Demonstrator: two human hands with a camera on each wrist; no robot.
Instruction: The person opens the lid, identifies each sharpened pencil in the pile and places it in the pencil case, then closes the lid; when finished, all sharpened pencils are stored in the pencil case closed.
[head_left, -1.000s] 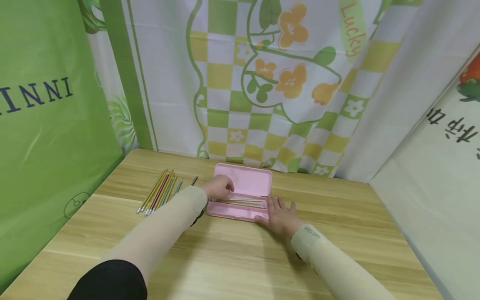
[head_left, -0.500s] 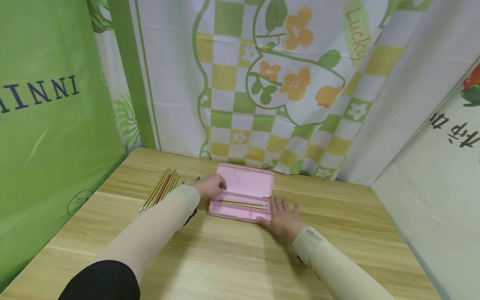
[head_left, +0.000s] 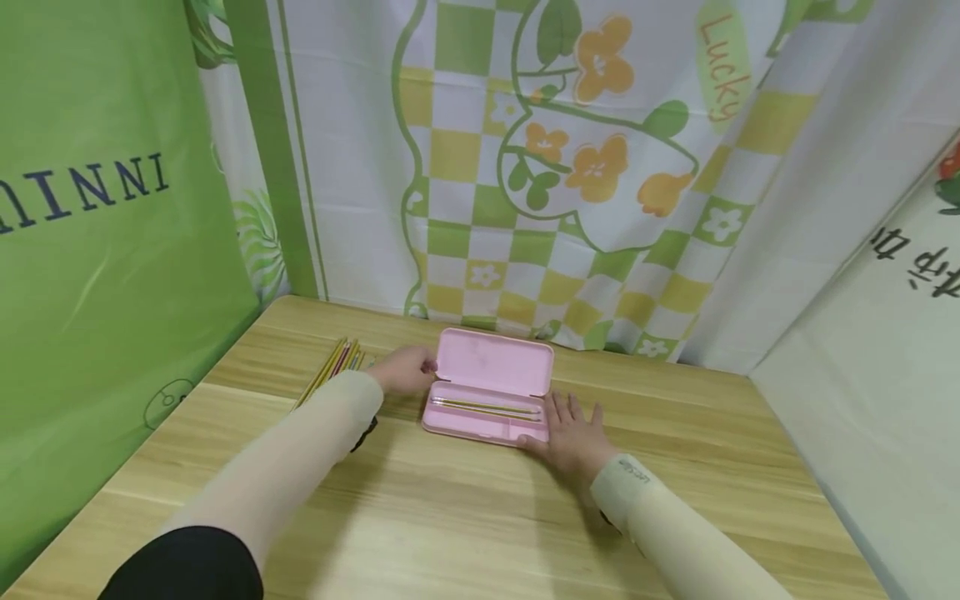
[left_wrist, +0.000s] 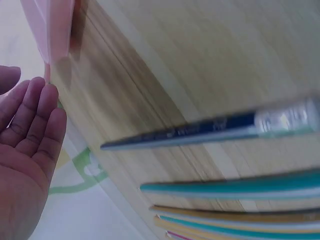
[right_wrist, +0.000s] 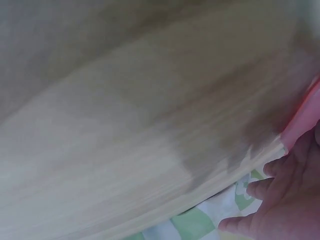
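Note:
A pink pencil case (head_left: 465, 425) lies on the table with its lid (head_left: 495, 361) raised back. Two yellowish pencils (head_left: 487, 409) lie side by side in its long compartment. Just left of the case is my left hand (head_left: 405, 369), holding nothing. In the left wrist view, that hand (left_wrist: 27, 140) shows loosely bent fingers, with a dark blue pencil (left_wrist: 200, 131) and a teal pencil (left_wrist: 225, 187) on the table nearby. My right hand (head_left: 573, 437) rests at the case's right end, fingers spread and thumb at the front corner; the right wrist view shows the case (right_wrist: 302, 120) against it.
Several more pencils (head_left: 333, 364) lie in a bunch at the table's left, partly hidden by my left forearm. A patterned curtain (head_left: 465, 208) hangs behind the wooden table (head_left: 450, 517). Green cloth (head_left: 112, 275) borders the left side, white cloth (head_left: 862, 350) the right.
My left hand has moved left, from above the case to beside it. The upper pencil in the case now lies close against the lower one. The right hand keeps its place.

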